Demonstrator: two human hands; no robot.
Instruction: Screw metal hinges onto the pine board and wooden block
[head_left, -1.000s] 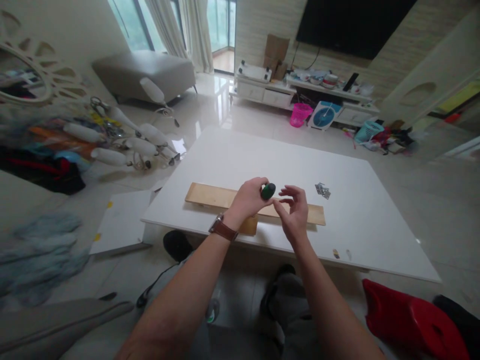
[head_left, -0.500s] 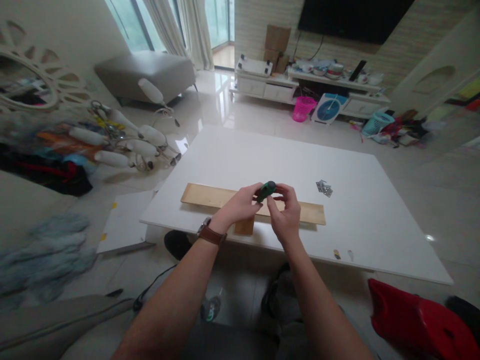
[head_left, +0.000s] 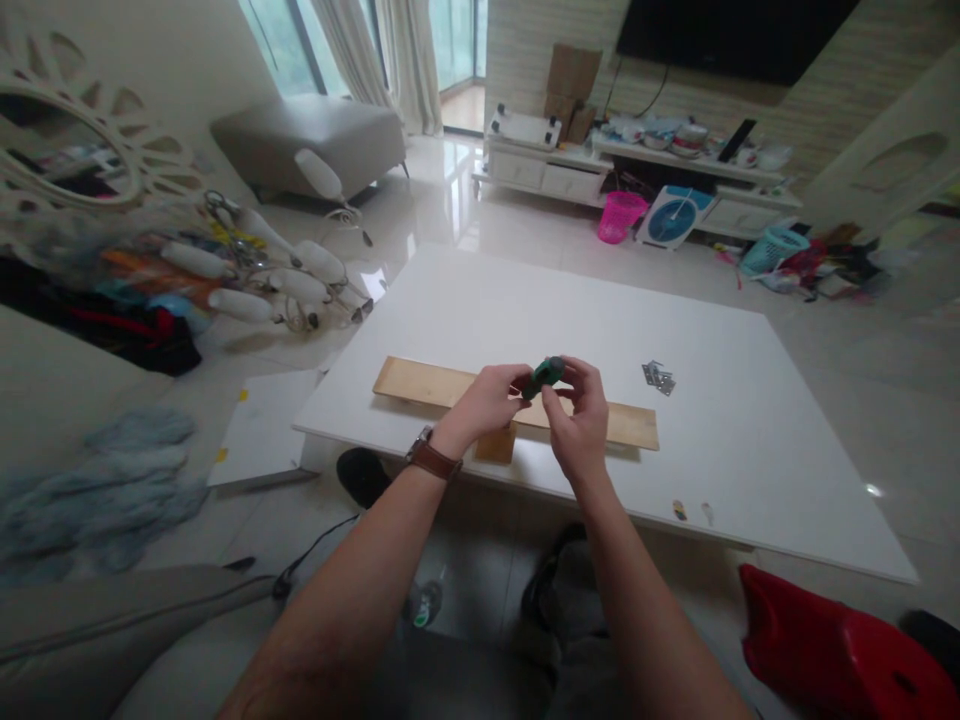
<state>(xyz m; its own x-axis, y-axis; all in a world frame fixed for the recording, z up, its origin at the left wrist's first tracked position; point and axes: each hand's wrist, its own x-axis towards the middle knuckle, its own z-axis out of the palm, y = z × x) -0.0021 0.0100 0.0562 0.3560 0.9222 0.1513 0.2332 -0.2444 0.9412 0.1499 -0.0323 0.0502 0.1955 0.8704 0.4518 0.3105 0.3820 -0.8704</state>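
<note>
A small dark green and black hand tool (head_left: 547,373) is held up between both hands above the table; its exact kind cannot be made out. My left hand (head_left: 491,400) has its fingers closed round the tool's lower left end. On the upper right end, the fingers and thumb of my right hand (head_left: 581,415) grip it. Below them a long, pale wooden board (head_left: 420,383) lies along the near part of the white table (head_left: 525,300), partly hidden by my hands. A short brown wooden piece (head_left: 495,446) sits by the near edge, under my left wrist.
Several metal brackets (head_left: 658,378) lie in a small pile right of the board. Two small items, one yellow and dark (head_left: 679,510) and one pale (head_left: 707,513), rest near the front edge. A red plastic stool (head_left: 840,640) stands at lower right, and a lamp (head_left: 300,285) lies left.
The whole view has shifted a little, so the table and hands appear slightly further right. Both hands still hold the green and black tool, which has turned slightly.
</note>
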